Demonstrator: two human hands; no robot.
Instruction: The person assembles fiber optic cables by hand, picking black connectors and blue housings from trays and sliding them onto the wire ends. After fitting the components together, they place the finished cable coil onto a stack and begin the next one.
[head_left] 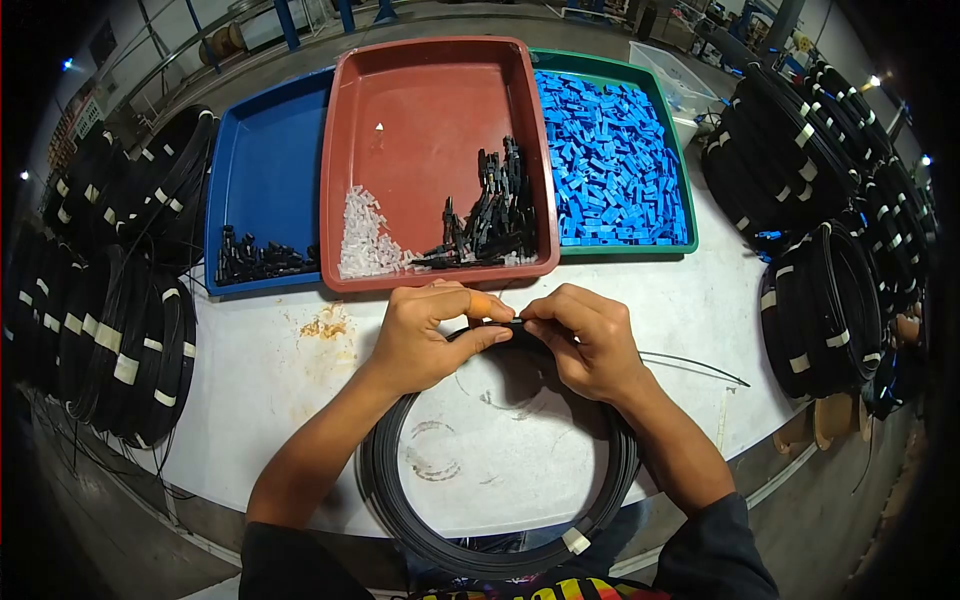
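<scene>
Black piece [516, 321], long axis sideways, pinched by left fingers [482, 341] and right fingers [547, 308]

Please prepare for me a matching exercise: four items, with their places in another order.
1. Heaped blue pieces
2. Whitish plastic pieces
3. Middle black coil
4. Left hand and right hand

A. between the forearms
B. in the green tray
C. close together at the coil's far side
D. in the red tray

Pairs: 1-B; 2-D; 3-A; 4-C

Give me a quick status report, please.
Left hand, right hand: pinching small dark piece. Black coil overhangs near edge of table. Red tray just beyond; nothing visibly blocking.
</scene>
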